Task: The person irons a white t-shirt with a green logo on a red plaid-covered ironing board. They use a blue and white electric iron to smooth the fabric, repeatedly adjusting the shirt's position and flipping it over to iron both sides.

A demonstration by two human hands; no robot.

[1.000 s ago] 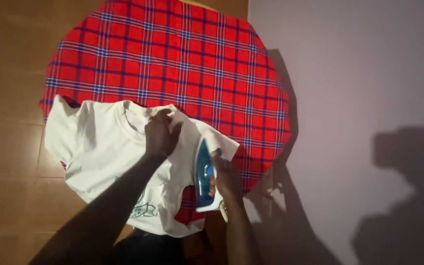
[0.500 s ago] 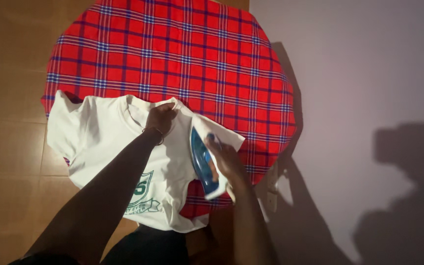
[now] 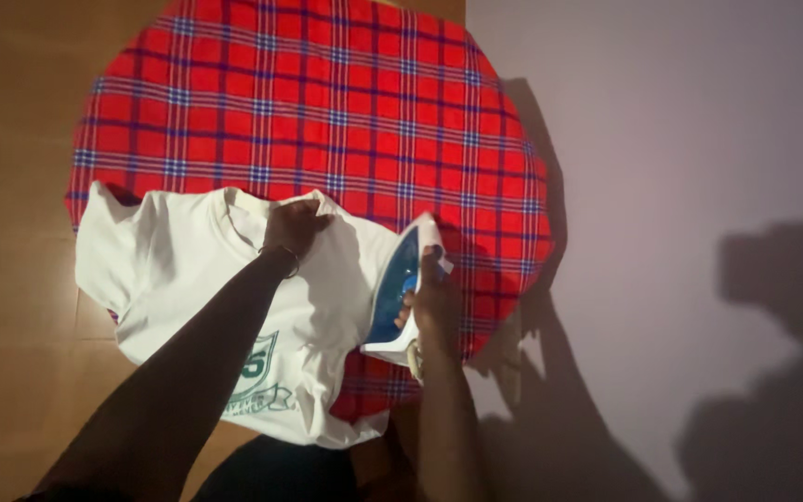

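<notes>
Wooden floor and pale wall frame a round table under a red plaid cloth point(image 3: 327, 102), head view. White T-shirt point(image 3: 178, 270) lies spread on the cloth's near edge. Left hand point(image 3: 292, 228) closed, pinching the collar; right hand point(image 3: 434, 302) wrapped around a blue-and-white iron point(image 3: 397, 288) at the shirt's right sleeve. Judgement: keep fabric taut from the collar, glide the iron slowly, clear of the pinning fingers

plaid cloth point(image 3: 327, 112) cut off at top, shirt's green print point(image 3: 257, 372) partly hidden by forearm
</notes>
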